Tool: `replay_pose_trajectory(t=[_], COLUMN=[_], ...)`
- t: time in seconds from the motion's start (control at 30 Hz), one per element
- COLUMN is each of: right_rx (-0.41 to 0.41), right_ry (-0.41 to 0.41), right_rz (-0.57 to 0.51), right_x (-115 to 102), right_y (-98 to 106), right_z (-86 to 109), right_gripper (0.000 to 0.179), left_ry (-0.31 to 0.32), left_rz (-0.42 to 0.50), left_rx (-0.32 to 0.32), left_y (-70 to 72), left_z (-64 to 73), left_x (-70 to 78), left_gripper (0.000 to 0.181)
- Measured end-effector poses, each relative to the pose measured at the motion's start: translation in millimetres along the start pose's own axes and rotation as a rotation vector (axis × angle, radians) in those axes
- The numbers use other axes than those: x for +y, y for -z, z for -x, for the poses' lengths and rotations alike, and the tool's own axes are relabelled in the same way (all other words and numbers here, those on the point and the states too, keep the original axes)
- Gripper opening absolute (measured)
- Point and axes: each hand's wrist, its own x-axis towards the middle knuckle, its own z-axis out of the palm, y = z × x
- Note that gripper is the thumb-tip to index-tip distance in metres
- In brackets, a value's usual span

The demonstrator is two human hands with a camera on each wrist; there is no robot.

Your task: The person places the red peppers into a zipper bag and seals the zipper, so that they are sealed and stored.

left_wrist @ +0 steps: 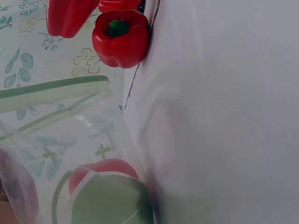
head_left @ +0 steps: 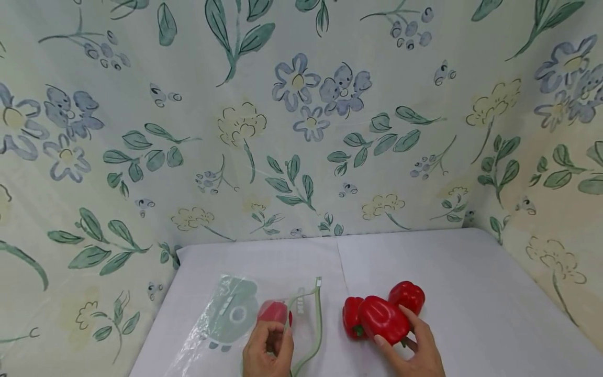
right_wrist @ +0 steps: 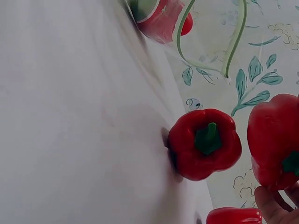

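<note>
My left hand (head_left: 268,350) pinches the rim of a clear zip bag (head_left: 237,314) printed with a green cartoon figure. The bag's mouth, edged by a green zip strip (head_left: 319,319), gapes toward the right. One red bell pepper (left_wrist: 110,165) is inside the bag, partly hidden by the print. In my right hand (head_left: 416,348) a red bell pepper (head_left: 383,319) is held tilted, thumb and fingers on opposite sides. Its green stem (right_wrist: 292,163) shows in the right wrist view, where the pepper hangs above the tabletop.
Two more red peppers lie on the white tablecloth (head_left: 476,303): one pepper (head_left: 350,317) left of the held one, another pepper (head_left: 407,297) behind it. A floral curtain (head_left: 301,157) hangs behind the table and along its right side.
</note>
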Motion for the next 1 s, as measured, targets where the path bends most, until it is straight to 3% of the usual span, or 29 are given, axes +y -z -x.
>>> replay_pose_trajectory(t=[0.37, 0.57, 0.9, 1.0], right_rx=[-0.06, -0.106, -0.22, -0.259], right_ry=[0.087, 0.143, 0.216, 0.232], right_rz=[-0.007, -0.062, -0.064, -0.036], right_x=[-25.5, -41.0, -54.3, -54.5], right_y=[-10.5, -22.6, -43.7, -51.0], right_z=[8.3, 14.8, 17.1, 15.7], right_gripper=[0.105, 0.103, 0.098, 0.098], left_ry=[0.07, 0.083, 0.223, 0.238], left_rz=[-0.012, -0.015, -0.077, -0.088], left_rx=[-0.034, -0.038, -0.104, -0.111], left_y=[1.8, 2.3, 5.0, 5.4], left_z=[-1.2, -1.3, -2.3, -2.7], left_x=[6.9, 8.9, 20.2, 21.7], left_gripper=[0.031, 0.031, 0.024, 0.023])
